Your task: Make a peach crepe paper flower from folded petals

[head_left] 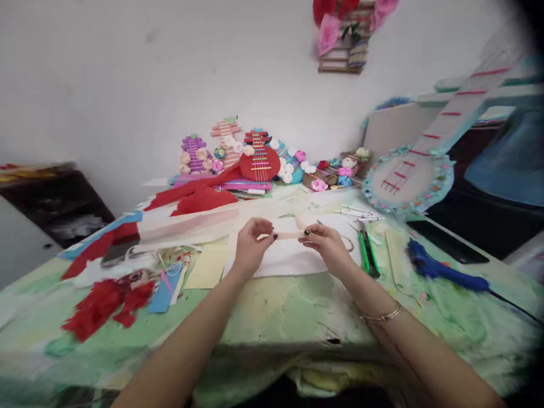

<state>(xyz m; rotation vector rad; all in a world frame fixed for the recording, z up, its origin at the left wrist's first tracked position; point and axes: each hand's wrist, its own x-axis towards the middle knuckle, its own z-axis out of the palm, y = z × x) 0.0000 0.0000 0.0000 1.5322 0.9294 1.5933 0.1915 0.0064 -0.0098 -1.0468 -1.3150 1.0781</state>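
A narrow pale pink strip of paper (290,234) stretches level between my two hands. My left hand (255,241) pinches its left end between thumb and fingers, and my right hand (323,243) pinches the other end the same way. Beneath them lies a white sheet (293,263) on the green-stained table. Just past my right hand, partly hidden behind it, are the handles of what look like scissors (349,243). A green and black utility knife (368,249) rests to the right of that hand.
A blue glue gun (446,272) with a cord and a black phone (448,241) lie at the right. Red crepe paper (102,303) and yellow paper (207,266) are at the left. Along the wall stand several small decorated lutes, one red (260,161); a larger one (403,175) leans at right.
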